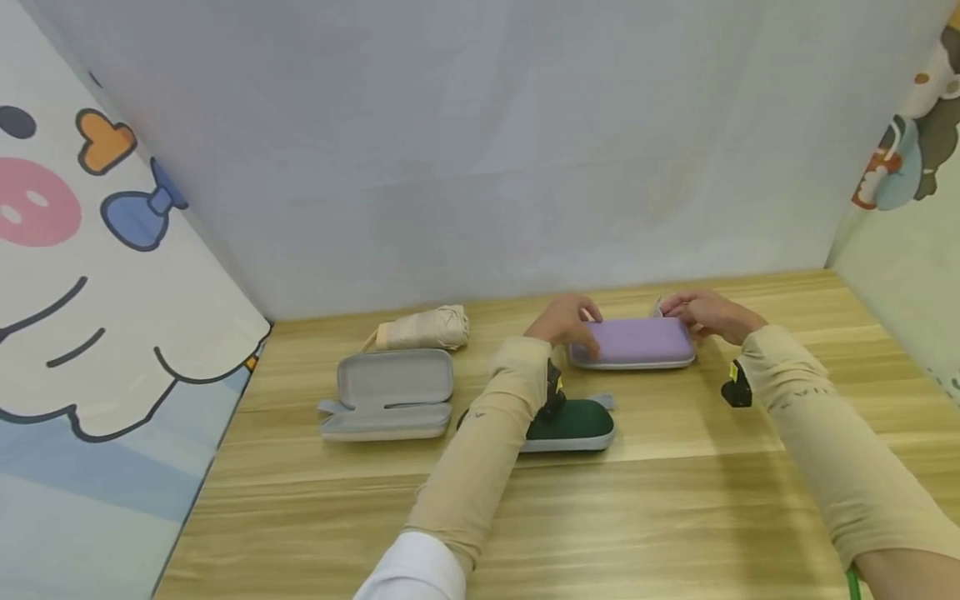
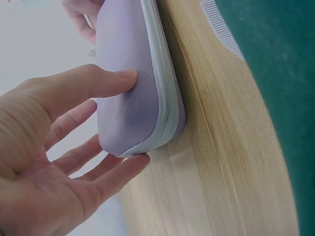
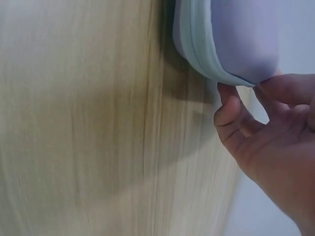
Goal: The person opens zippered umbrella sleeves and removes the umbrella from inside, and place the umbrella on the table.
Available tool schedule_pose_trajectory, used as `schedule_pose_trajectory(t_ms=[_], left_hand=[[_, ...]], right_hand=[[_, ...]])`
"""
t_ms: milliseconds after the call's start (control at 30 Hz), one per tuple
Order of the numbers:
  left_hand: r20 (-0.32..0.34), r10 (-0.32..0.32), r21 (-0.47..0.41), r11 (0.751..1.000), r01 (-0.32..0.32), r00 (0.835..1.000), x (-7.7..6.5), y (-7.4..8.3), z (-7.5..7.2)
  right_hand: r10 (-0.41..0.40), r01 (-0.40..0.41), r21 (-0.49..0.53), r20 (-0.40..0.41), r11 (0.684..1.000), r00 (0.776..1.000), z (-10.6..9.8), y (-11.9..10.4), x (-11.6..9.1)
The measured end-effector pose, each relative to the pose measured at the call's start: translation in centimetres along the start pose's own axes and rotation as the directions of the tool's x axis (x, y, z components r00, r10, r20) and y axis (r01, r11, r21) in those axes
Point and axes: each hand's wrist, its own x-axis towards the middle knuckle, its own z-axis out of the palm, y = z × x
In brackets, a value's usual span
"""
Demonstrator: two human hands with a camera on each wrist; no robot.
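A purple zippered case [image 1: 633, 342] with a pale zip band lies closed toward the back right of the table. My left hand [image 1: 566, 323] holds its left end. In the left wrist view the thumb [image 2: 110, 82] presses on the lid while the other fingers curve round behind and below the end. At the right end, my right hand [image 1: 708, 315] pinches a small grey tab [image 1: 658, 307] at the back corner. The right wrist view shows the bent fingers of that hand [image 3: 280, 128] close against the case's end, with the tab hidden there.
A dark green case [image 1: 573, 425] with a grey band lies under the left forearm. Left of it stands an open grey case [image 1: 395, 379], and behind that a beige folded umbrella-like bundle [image 1: 427, 329]. A pale wall [image 1: 525, 167] rises along the table's back edge.
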Motion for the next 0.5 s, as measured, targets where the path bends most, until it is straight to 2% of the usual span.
schedule_pose_trajectory(t_ms=[267,400,500], left_hand=[[-0.005,-0.019,0.034,0.999,0.019,1.0,0.1,0.1,0.2],[-0.01,-0.031,0.047,0.998,0.032,0.999,0.0,0.3,0.1],[-0.013,-0.037,0.07,0.997,0.037,0.999,-0.1,0.5,0.1]], right_hand=[[-0.061,0.061,-0.007,0.028,0.998,0.998,-0.6,0.9,0.3],[-0.106,0.105,-0.053,-0.021,0.993,0.994,-1.0,1.2,0.7],[-0.176,0.16,-0.16,-0.088,0.974,0.981,-0.7,1.0,1.0]])
